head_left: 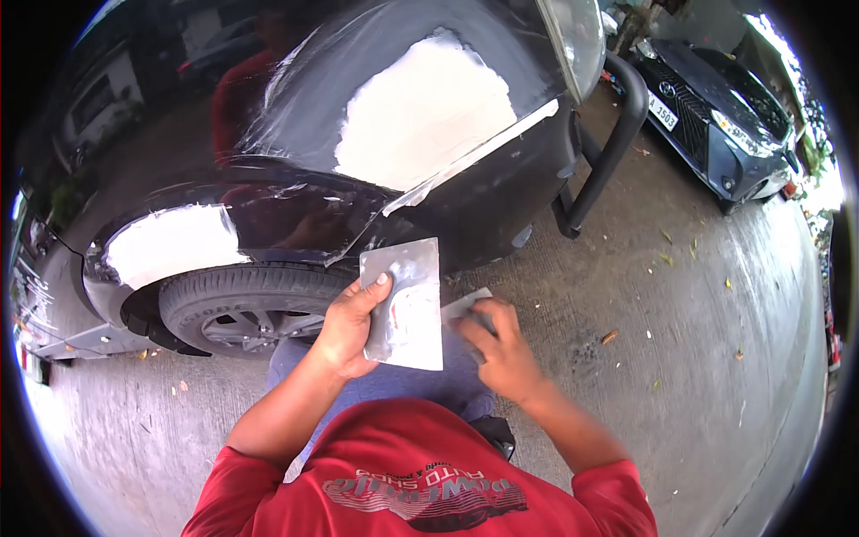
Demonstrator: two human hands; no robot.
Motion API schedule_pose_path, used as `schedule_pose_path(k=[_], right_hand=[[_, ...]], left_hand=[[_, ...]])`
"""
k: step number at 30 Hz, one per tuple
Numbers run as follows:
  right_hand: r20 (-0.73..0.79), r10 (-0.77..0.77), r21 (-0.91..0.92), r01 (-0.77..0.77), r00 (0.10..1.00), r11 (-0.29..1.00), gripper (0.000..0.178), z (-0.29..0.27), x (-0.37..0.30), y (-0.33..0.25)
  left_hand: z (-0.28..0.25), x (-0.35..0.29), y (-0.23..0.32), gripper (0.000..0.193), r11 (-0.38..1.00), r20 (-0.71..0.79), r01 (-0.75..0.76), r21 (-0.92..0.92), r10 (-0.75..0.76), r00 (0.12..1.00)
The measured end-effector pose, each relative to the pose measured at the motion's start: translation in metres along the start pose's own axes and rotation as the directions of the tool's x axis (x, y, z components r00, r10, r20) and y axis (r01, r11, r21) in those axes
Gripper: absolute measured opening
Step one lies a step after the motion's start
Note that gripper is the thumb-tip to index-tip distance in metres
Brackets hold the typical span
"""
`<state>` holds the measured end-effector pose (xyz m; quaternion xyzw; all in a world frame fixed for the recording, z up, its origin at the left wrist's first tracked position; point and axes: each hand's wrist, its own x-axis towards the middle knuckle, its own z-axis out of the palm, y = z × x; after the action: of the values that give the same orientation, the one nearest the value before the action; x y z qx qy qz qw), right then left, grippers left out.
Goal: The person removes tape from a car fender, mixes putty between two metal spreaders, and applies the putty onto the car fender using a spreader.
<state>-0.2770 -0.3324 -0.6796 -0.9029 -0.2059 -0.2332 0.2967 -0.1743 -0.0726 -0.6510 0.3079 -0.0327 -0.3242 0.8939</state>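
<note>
Beside the black car's front fender (295, 134), a flat metal mixing board (407, 304) is gripped by the left hand (349, 327), fingers clamped on its edge, a smear of pale body filler (410, 313) lying on it; a small spreader (465, 307) is pinched shut in the right hand (501, 349). Filler is judged to be being loaded; a clean scoop onto the spreader's edge is called for next

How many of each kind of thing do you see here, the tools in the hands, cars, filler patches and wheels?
Metal mixing plate, in the left hand: 1
Spreader, under the right hand: 1
Cars: 2, black car and dark parked car
White filler patches: 2, large, small
Wheels: 1
Total: 7
</note>
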Motion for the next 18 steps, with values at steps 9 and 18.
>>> schedule_pose_path(k=[9,18], right_hand=[[0.268,-0.145,-0.303,0.226,0.952,0.926,0.063,-0.078,0.083,-0.056],[0.439,-0.174,-0.285,0.320,0.882,0.904,0.065,-0.064,0.084,-0.058]], left_hand=[[0.011,0.001,-0.002,0.030,0.971,-0.199,0.018,0.240,0.031,0.980],[0.011,0.002,0.003,0.030,0.989,-0.166,-0.064,0.132,0.086,0.982]])
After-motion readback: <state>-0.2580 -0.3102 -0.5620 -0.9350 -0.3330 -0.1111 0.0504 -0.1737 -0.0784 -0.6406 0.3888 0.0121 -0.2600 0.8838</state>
